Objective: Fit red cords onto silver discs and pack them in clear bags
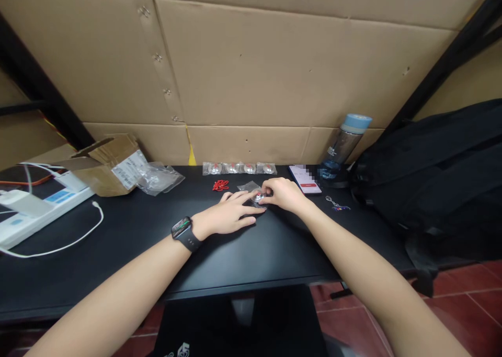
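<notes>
A small round silver disc (258,196) with a red mark lies on the black table, on or in clear plastic film (248,186). My left hand (225,215) rests flat with its fingers spread, the fingertips at the disc's left and lower edge; a black watch (184,231) is on that wrist. From the other side, my right hand (283,194) pinches the disc's right edge between thumb and bent fingers. Just behind my left hand sits a bundle of red cord (220,185). Further back, several similar silver discs (232,168) in clear wrappers form a row.
Right of my hands are a phone (306,180), a keychain (337,205), a water bottle (341,145) and a black backpack (439,174). On the left are an opened cardboard box (110,171), a crumpled plastic bag (159,178) and a power strip (43,216) with white cables.
</notes>
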{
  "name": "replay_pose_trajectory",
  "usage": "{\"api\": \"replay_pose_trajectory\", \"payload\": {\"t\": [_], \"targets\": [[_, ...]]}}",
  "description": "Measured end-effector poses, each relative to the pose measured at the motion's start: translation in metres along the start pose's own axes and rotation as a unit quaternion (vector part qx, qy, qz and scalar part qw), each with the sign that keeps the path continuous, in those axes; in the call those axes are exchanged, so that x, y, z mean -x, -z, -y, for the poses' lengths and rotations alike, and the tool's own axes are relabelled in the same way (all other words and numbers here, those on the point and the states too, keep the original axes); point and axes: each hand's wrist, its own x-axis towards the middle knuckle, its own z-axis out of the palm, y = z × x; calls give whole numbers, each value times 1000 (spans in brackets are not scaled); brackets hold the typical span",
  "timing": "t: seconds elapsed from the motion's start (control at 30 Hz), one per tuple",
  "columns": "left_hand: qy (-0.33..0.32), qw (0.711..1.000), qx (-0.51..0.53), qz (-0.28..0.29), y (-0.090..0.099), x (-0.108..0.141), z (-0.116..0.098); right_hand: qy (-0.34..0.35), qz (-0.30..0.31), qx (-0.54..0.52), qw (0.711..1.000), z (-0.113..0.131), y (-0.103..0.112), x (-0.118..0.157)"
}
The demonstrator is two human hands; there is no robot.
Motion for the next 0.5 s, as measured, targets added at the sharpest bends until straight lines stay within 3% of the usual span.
{"api": "replay_pose_trajectory", "payload": {"t": [0.37, 0.5], "targets": [[31, 999, 6, 25, 6, 1, -1, 15, -55, 75, 996, 10, -8, -3], [21, 1000, 13, 2, 3, 1, 3, 17, -79, 89, 993, 15, -18, -8]]}}
